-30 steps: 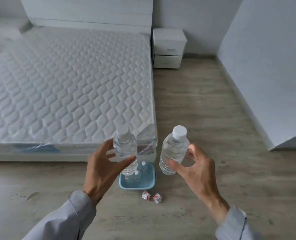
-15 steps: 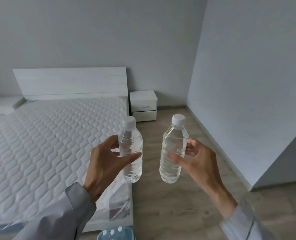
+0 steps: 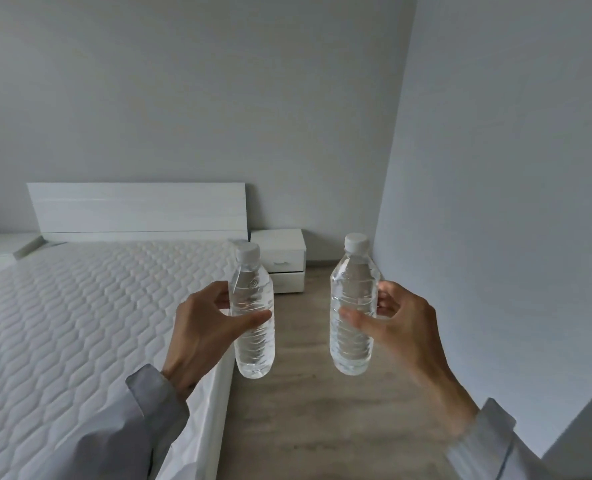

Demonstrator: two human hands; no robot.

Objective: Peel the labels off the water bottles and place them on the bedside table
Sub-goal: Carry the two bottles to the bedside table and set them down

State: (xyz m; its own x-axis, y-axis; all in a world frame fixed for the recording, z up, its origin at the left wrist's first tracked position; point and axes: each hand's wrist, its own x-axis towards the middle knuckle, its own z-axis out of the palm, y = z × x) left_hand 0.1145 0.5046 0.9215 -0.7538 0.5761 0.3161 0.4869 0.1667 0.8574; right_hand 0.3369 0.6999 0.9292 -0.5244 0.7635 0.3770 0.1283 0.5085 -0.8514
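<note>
Two clear, white-capped bottles: left hand (image 3: 201, 337) fingers grip left bottle (image 3: 254, 351), right hand (image 3: 409, 327) fingers grip right bottle (image 3: 352, 282).

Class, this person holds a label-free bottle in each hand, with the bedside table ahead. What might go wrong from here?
1. The left hand and right hand each grip a smooth, bare bottle between thumb and fingers; the left bottle or right bottle might slip.
2. With both hands full, neither can steady a bottle set on the small bedside table, so one may topple.
</note>
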